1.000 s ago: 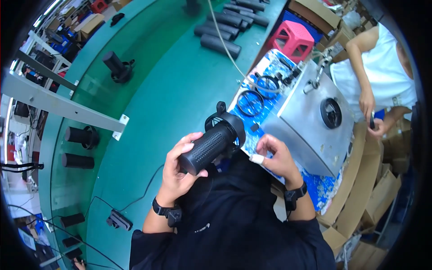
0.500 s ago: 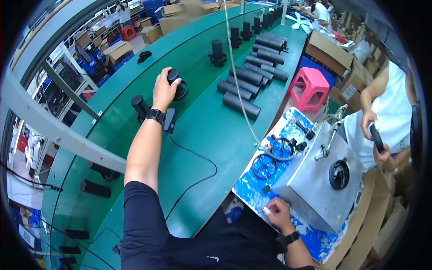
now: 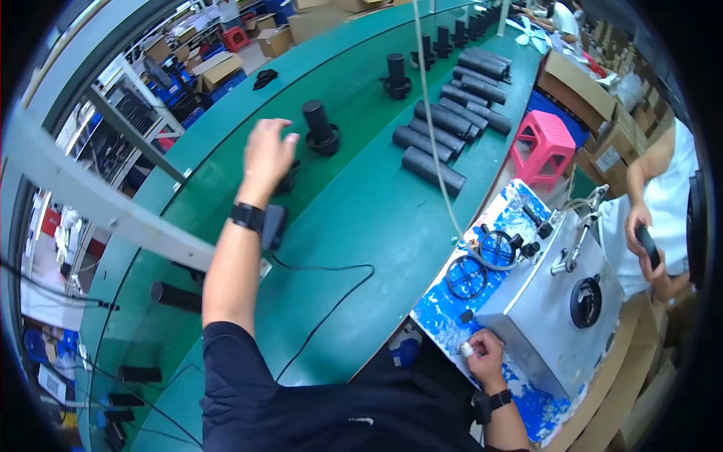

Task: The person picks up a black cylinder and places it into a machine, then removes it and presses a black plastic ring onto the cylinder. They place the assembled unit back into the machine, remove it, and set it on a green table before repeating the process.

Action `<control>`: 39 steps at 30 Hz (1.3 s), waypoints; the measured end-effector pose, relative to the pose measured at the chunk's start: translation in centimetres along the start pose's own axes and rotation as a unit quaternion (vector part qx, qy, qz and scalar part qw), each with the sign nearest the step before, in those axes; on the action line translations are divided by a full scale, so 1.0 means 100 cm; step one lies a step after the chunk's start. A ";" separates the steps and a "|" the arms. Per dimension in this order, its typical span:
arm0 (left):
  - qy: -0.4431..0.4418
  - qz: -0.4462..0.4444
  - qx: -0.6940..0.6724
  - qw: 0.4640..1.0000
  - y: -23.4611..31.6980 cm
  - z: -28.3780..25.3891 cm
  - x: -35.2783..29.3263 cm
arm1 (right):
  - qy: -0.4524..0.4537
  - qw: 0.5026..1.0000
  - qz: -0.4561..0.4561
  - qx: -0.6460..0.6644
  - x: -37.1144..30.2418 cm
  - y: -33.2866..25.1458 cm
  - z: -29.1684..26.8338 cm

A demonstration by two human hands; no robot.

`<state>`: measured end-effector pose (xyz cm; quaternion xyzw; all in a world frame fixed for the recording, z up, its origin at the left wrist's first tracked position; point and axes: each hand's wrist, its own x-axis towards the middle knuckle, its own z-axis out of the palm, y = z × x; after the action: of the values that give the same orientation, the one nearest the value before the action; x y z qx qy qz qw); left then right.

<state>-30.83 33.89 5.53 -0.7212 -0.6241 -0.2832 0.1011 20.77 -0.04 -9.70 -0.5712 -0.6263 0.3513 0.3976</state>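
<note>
My left hand [image 3: 269, 156] is above the green belt, its index finger and thumb apart and nothing seen between them. Just right of it a black cylinder on a round ringed base [image 3: 321, 129] stands upright, apart from the fingers. Another dark round base [image 3: 288, 179] shows partly behind my hand. Beside my left wrist lies a dark block [image 3: 274, 227] with a black cable. My right hand [image 3: 486, 355] rests with curled fingers at the edge of a blue and white worn board [image 3: 434, 315]; a white cover sits on one fingertip. The inside of that hand is hidden.
Several black tubes [image 3: 433, 170] lie on the green table. A metal box machine [image 3: 538, 316] stands on the board beside black rings [image 3: 467, 276]. A pink stool [image 3: 541, 149] and a co-worker [image 3: 657, 226] holding a black part are at right. A pale frame bar [image 3: 113, 215] crosses the left.
My left hand has let go of the black cylinder and moved left of it, fingers spreading. The view has shifted slightly. My right hand stays at the board's edge.
</note>
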 end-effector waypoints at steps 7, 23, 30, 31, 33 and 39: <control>-0.156 0.177 -0.136 0.962 0.124 0.097 -0.062 | -0.009 0.998 0.002 -0.058 -0.007 0.001 0.007; -0.197 0.115 -0.017 0.973 0.157 0.132 -0.045 | 0.006 0.999 -0.019 -0.030 -0.011 -0.002 0.009; -0.322 -0.167 -0.636 0.681 0.147 0.012 -0.168 | 0.021 0.999 -0.023 -0.034 -0.016 0.006 0.006; -0.322 -0.173 -0.634 0.681 0.150 0.003 -0.191 | 0.016 0.999 -0.021 -0.032 -0.018 0.005 0.009; -0.343 -0.221 -0.847 0.340 0.167 -0.005 -0.228 | 0.013 0.997 -0.032 -0.070 -0.013 0.003 0.008; -0.410 -0.230 -0.873 0.130 0.238 -0.007 -0.285 | 0.028 0.995 0.064 0.077 -0.009 -0.011 0.027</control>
<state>-9.96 4.68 -4.19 -0.1548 -0.0414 -0.3091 -0.9374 17.86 -1.02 -10.05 -0.5875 -0.5481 0.4067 0.4347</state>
